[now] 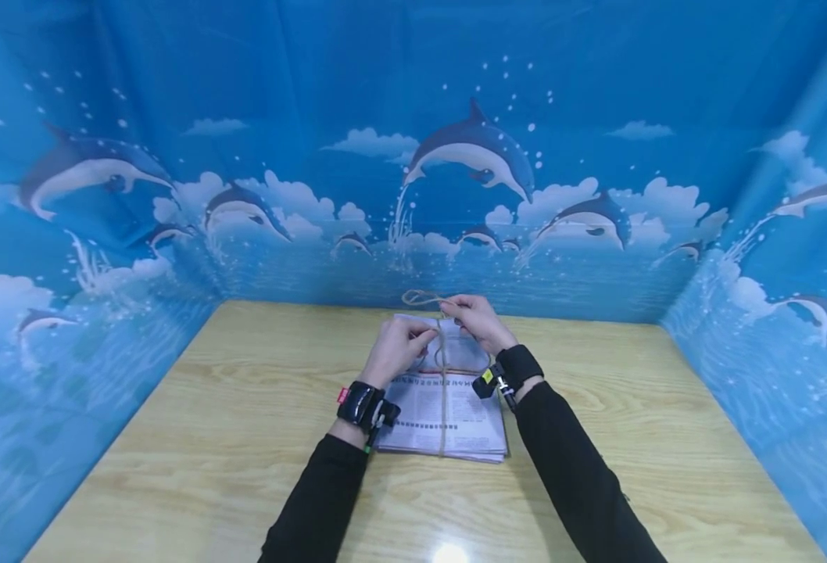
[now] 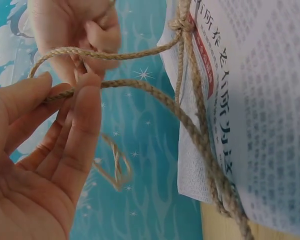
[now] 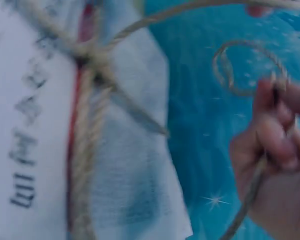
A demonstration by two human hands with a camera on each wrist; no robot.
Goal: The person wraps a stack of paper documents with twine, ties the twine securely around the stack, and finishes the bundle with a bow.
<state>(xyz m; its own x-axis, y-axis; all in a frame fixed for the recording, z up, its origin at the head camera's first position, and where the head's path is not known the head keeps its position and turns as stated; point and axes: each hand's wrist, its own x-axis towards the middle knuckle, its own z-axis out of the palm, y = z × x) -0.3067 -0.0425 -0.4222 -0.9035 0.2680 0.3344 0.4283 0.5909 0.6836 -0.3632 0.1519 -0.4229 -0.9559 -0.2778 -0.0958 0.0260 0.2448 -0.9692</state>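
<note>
A stack of newspapers (image 1: pixel 413 410) lies on the table, wrapped by jute twine (image 1: pixel 444 418) that runs along and across it. The crossing strands meet in a knot (image 2: pixel 182 26) on the top sheet. Over the stack's far part, my left hand (image 1: pixel 398 346) pinches a strand of the twine between thumb and fingers. Just right of it and slightly farther off, my right hand (image 1: pixel 480 320) pinches another length, with curled fingers. A loop of twine (image 3: pixel 250 45) stands out past the right fingertips, beyond the stack's far edge.
The wood-grain table (image 1: pixel 266 407) extends to both sides of the stack. Behind it and along both sides hangs a blue dolphin-print curtain (image 1: pixel 315 156). Dark straps with small cameras sit on both wrists.
</note>
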